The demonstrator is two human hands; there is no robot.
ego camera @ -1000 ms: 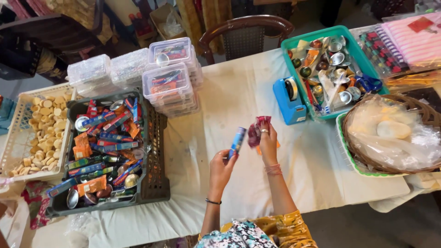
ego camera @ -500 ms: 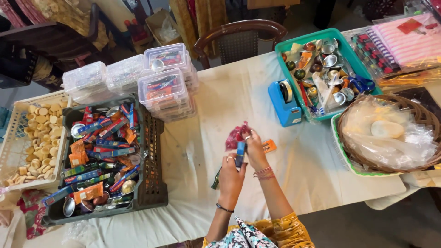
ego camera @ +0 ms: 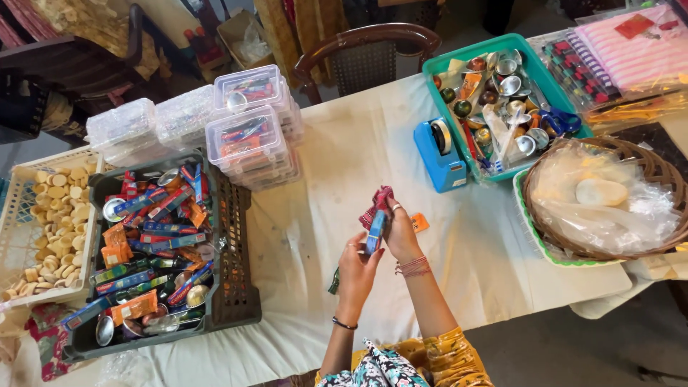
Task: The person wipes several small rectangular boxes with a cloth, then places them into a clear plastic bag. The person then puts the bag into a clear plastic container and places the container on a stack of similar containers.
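Both hands now meet over the middle of the table [ego camera: 430, 165], nearer its front edge. A second ago they were apart: left hand [ego camera: 356, 269] carrying the blue stick packet [ego camera: 374, 233], right hand [ego camera: 398, 229] carrying the red pouch [ego camera: 378, 204]. Half a second ago they had closed together, and they remain so.

Left hand: fingers curled, thumb and forefinger pinching the lower end of the blue stick packet. Something small and dark green hangs below this hand; cannot tell what it is.

Right hand: closed round the red pouch, fingertips also against the packet's upper end. A small orange packet [ego camera: 420, 222] lies on the cloth just beside the right wrist.

My reading: the two items are being bundled into one set.

Dark crate [ego camera: 233, 287] of packets sits at the left, clear lidded boxes [ego camera: 247, 140] behind it, blue tape dispenser [ego camera: 438, 154] towards the right.
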